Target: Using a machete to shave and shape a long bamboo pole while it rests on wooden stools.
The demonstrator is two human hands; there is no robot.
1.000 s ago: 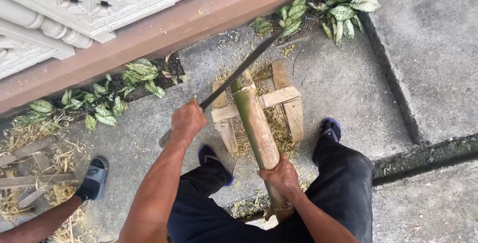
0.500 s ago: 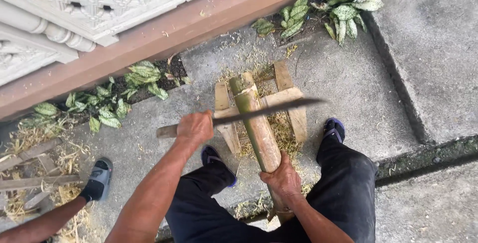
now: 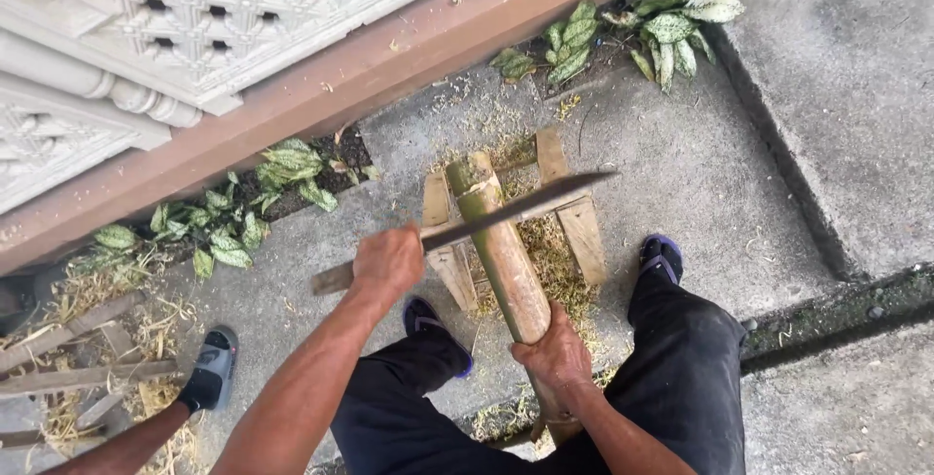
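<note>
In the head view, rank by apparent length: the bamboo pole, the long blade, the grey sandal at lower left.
1. long blade and bamboo pole: similar length, pole partly hidden, so unranked.
2. grey sandal: clearly shortest.

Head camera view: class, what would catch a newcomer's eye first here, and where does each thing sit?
At centre, a thick green bamboo pole slants across a low wooden frame on the concrete, gripped low down by the right hand. Across its upper end lies a long dark blade, held by the left hand at its wooden handle. Speckled green plants line the reddish wall base at top, and another person's sandalled foot shows at lower left.
</note>
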